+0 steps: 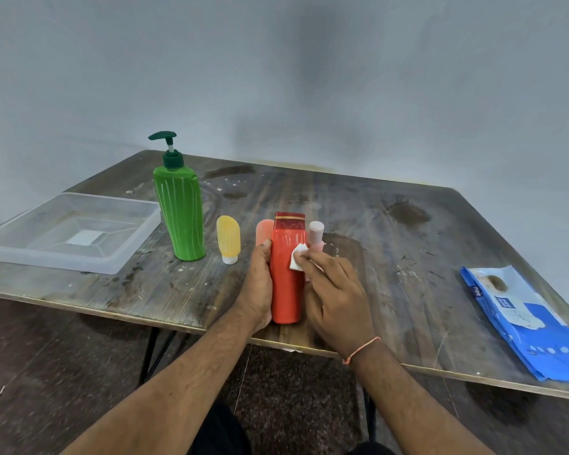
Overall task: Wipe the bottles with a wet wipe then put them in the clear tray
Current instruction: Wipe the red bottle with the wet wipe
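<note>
A tall red bottle (285, 274) is held near the table's front edge, gripped on its left side by my left hand (257, 287). My right hand (337, 293) presses a small white wet wipe (298, 256) against the bottle's right side. Behind it stand a small orange tube (264, 232) and a small pink bottle (316, 236), both partly hidden. A small yellow tube (228, 239) stands on its white cap to the left. A big green pump bottle (179, 210) stands further left. The clear tray (23, 251) sits at the table's left with nothing in it.
A blue wet-wipe pack (523, 320) lies flat at the table's right front corner. The worn wooden table (408, 244) stands against a grey wall. Its front edge runs just below my hands, with dark floor beneath.
</note>
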`<control>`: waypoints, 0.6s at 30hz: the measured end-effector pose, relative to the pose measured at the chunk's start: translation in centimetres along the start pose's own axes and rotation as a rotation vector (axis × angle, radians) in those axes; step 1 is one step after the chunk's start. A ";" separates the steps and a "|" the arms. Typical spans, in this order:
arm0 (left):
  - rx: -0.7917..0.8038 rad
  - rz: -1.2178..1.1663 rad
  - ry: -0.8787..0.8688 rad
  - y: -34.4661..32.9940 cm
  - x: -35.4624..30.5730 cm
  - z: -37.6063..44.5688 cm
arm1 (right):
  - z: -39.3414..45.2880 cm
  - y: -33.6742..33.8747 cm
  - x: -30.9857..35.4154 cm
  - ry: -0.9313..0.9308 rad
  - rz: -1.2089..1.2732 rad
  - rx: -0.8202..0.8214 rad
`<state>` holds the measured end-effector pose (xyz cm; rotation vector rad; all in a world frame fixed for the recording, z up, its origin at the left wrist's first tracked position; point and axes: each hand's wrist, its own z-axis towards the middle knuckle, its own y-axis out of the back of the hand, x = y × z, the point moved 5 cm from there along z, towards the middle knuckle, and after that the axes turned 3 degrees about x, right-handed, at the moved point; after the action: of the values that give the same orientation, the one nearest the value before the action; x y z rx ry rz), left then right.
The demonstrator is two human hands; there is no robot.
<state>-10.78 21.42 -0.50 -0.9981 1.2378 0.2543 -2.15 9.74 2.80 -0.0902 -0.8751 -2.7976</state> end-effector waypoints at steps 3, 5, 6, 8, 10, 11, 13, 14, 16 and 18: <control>-0.012 -0.027 -0.008 0.1 0.0 0.1 | -0.2 -0.1 0.6 0.094 0.035 0.037; -0.016 -0.028 -0.002 0.0 0.0 0.1 | -0.2 -0.2 0.3 0.063 0.027 0.021; -0.011 -0.018 -0.003 -0.1 -0.1 0.0 | -0.2 -0.2 0.0 0.023 0.017 0.003; -0.014 0.008 -0.005 -0.2 0.0 0.0 | -0.1 -0.2 -0.6 -0.046 -0.005 -0.026; -0.007 0.012 -0.007 -0.2 0.0 -0.1 | -0.1 -0.2 -0.6 -0.047 -0.026 -0.036; -0.008 0.003 -0.008 -0.2 0.0 -0.1 | -0.1 -0.1 -0.3 -0.021 -0.034 -0.035; -0.003 -0.009 -0.016 -0.2 -0.1 -0.1 | -0.2 0.0 0.4 0.061 -0.037 -0.018; 0.006 -0.011 -0.020 -0.3 -0.1 -0.2 | -0.3 0.0 0.7 0.097 -0.033 -0.007; 0.014 -0.006 -0.030 -0.4 -0.2 -0.3 | -0.3 0.0 0.8 0.110 -0.023 -0.008; -0.011 0.021 -0.049 -0.3 -0.3 -0.3 | -0.1 -0.1 0.0 0.028 -0.022 -0.045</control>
<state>-10.86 21.13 -0.08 -0.9835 1.2046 0.3011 -2.18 9.79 2.68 -0.0489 -0.8115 -2.8321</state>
